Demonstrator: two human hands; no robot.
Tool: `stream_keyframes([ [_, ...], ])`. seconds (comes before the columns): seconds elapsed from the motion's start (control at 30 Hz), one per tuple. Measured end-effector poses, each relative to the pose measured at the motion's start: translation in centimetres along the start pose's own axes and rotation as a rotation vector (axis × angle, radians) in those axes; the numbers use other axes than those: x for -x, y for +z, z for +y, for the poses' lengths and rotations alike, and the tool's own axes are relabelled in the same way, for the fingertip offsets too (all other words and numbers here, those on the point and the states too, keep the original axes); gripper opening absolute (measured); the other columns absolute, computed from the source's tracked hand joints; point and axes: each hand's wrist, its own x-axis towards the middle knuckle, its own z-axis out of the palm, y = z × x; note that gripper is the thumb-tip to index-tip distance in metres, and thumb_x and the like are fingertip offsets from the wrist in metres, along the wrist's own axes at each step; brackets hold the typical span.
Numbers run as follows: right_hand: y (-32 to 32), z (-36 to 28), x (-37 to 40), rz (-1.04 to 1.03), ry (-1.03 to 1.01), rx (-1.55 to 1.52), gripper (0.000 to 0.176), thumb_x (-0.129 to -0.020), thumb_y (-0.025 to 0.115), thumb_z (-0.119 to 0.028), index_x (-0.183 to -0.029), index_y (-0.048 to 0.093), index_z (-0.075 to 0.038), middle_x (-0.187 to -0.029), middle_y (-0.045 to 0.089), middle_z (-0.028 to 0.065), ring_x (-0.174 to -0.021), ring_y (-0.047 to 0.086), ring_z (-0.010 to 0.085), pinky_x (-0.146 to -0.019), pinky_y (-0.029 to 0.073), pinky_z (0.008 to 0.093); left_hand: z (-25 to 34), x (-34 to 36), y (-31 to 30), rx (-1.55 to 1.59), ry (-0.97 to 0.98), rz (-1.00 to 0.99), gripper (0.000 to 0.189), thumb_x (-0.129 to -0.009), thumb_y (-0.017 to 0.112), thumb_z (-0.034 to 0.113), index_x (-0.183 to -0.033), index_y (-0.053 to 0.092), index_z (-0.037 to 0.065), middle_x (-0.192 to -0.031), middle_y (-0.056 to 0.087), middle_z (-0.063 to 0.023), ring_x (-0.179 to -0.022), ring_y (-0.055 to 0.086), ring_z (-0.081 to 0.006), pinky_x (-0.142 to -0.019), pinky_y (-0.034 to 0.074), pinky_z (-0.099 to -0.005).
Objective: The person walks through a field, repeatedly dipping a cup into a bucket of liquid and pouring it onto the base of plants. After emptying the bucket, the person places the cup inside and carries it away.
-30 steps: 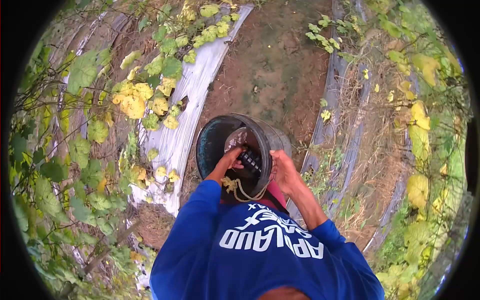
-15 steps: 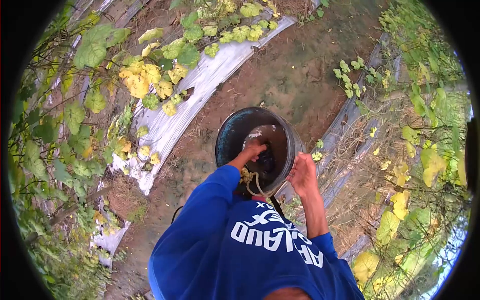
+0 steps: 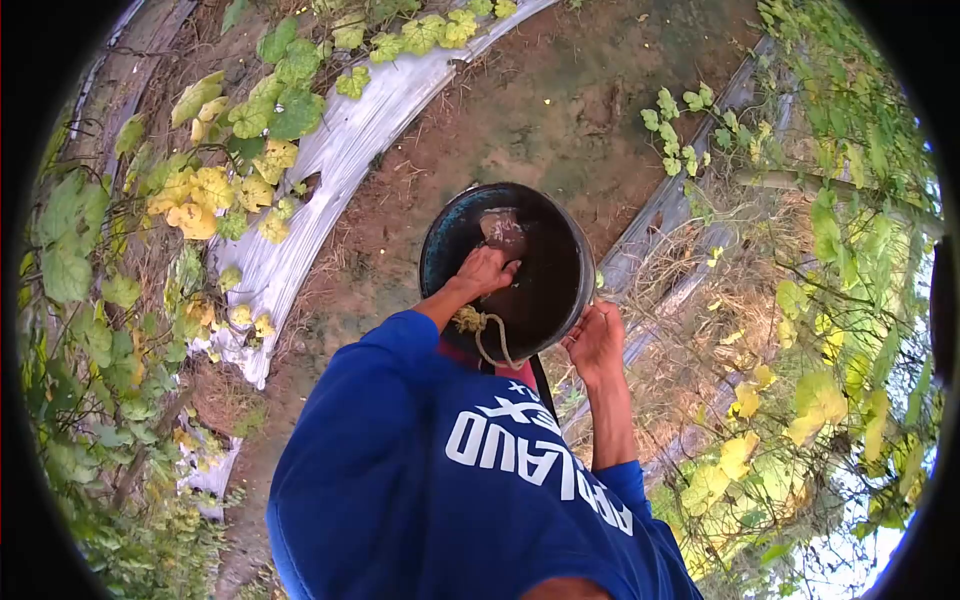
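Observation:
A black bucket (image 3: 430,250) with a bluish stain inside its wall is in front of my body, its mouth facing up. A rope handle (image 3: 490,345), knotted at one end, hangs at its near side. My left hand (image 3: 488,270) is inside the bucket with its fingers curled; what they hold, if anything, is hidden. Just beyond those fingers is a brownish-pink patch (image 3: 503,230), which may be a reflection in dark liquid. My right hand (image 3: 597,335) grips the bucket's right rim, thumb and fingers bent around the edge.
Bare brown soil (image 3: 560,110) forms a path ahead. Torn silvery plastic mulch (image 3: 345,150) with yellowing leafy vines (image 3: 210,200) borders the left. On the right are another plastic strip (image 3: 650,235), dry stems and more vines (image 3: 740,455).
My left hand has shifted up and left within the bucket. The bucket's mouth now faces the camera more squarely. My right hand stays on the rim.

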Motion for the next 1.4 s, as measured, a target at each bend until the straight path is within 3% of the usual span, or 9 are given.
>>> stream_keyframes([
  [0.27,-1.4,-1.4,-7.8,0.004,0.059,-0.039,0.052,-0.082,0.054,-0.053,-0.100,0.061,-0.005,-0.088,0.064,0.0045,-0.080,0.059,0.0181,-0.077,0.048,0.0331,2.3,0.2,-9.8,-0.042,0.254,0.194,0.029,-0.086,0.064,0.027,-0.075,0.065,0.000,-0.079,0.064,-0.0194,-0.077,0.063,-0.0383,-0.069,0.051,-0.0470],
  [0.67,-5.6,-0.1,-16.7,0.098,0.256,-0.084,0.078,-0.071,0.057,-0.058,-0.126,0.045,-0.003,-0.129,0.047,0.0146,-0.116,0.046,0.0320,-0.103,0.033,0.0487,-0.2,12.5,-20.8,-0.125,-0.170,0.591,0.025,-0.084,0.069,0.024,-0.076,0.065,0.001,-0.075,0.064,-0.0197,-0.067,0.062,-0.0401,-0.061,0.050,-0.0460],
  [0.73,-6.3,0.0,-16.4,0.128,0.255,-0.110,0.080,-0.070,0.058,-0.057,-0.127,0.044,-0.003,-0.132,0.046,0.0155,-0.120,0.046,0.0338,-0.106,0.032,0.0511,-1.6,13.7,-22.9,-0.123,-0.401,0.527,0.025,-0.085,0.068,0.026,-0.079,0.067,0.001,-0.074,0.064,-0.0205,-0.069,0.063,-0.0398,-0.062,0.050,-0.0463],
  [0.97,-8.3,0.8,-14.6,0.248,0.266,-0.400,0.080,-0.072,0.061,-0.053,-0.132,0.045,-0.002,-0.136,0.046,0.0143,-0.123,0.046,0.0306,-0.104,0.033,0.0504,-13.5,14.9,-25.8,-0.345,-0.416,0.443,0.026,-0.089,0.061,0.030,-0.085,0.069,0.006,-0.075,0.064,-0.0214,-0.069,0.063,-0.0397,-0.063,0.050,-0.0477],
  [1.0,-9.6,1.2,-15.1,0.246,0.245,-0.417,0.087,-0.072,0.059,-0.052,-0.138,0.035,0.000,-0.141,0.042,0.0172,-0.128,0.042,0.0355,-0.107,0.030,0.0543,-16.6,15.0,-25.8,-0.377,-0.490,0.347,0.034,-0.087,0.058,0.038,-0.092,0.071,0.006,-0.088,0.065,-0.0242,-0.083,0.063,-0.0404,-0.074,0.050,-0.0470],
  [1.03,-10.6,1.6,-15.2,0.242,0.224,-0.435,0.094,-0.073,0.058,-0.051,-0.144,0.025,0.001,-0.146,0.037,0.0201,-0.133,0.039,0.0405,-0.111,0.027,0.0583,-16.8,14.6,-26.3,-0.411,-0.561,0.250,0.044,-0.085,0.056,0.045,-0.099,0.072,0.006,-0.101,0.066,-0.0270,-0.098,0.063,-0.0411,-0.086,0.051,-0.0462],
  [1.1,-12.2,2.2,-14.8,0.293,0.212,-0.551,0.086,-0.073,0.058,-0.050,-0.139,0.034,0.001,-0.142,0.041,0.0194,-0.131,0.041,0.0382,-0.108,0.029,0.0581,-16.0,14.3,-28.0,-0.379,-0.604,0.179,0.045,-0.085,0.053,0.046,-0.106,0.070,0.010,-0.109,0.065,-0.0258,-0.105,0.061,-0.0406,-0.089,0.050,-0.0460],
  [1.37,-16.7,1.1,-13.9,0.436,0.154,-0.904,0.074,-0.074,0.056,-0.044,-0.130,0.045,0.003,-0.134,0.050,0.0214,-0.124,0.048,0.0395,-0.101,0.039,0.0597,-12.2,14.1,-31.0,-0.006,-0.893,0.144,0.039,-0.084,0.052,0.036,-0.117,0.061,0.017,-0.110,0.066,-0.0188,-0.097,0.066,-0.0365,-0.069,0.060,-0.0428],
  [1.4,-18.5,2.0,-14.4,0.323,0.033,-0.902,0.099,-0.074,0.059,-0.050,-0.145,0.018,0.006,-0.148,0.029,0.0261,-0.138,0.029,0.0425,-0.114,0.023,0.0585,-12.2,14.2,-30.8,0.032,-0.896,0.184,0.041,-0.084,0.052,0.037,-0.119,0.060,0.017,-0.110,0.066,-0.0197,-0.097,0.066,-0.0373,-0.071,0.059,-0.0434],
])
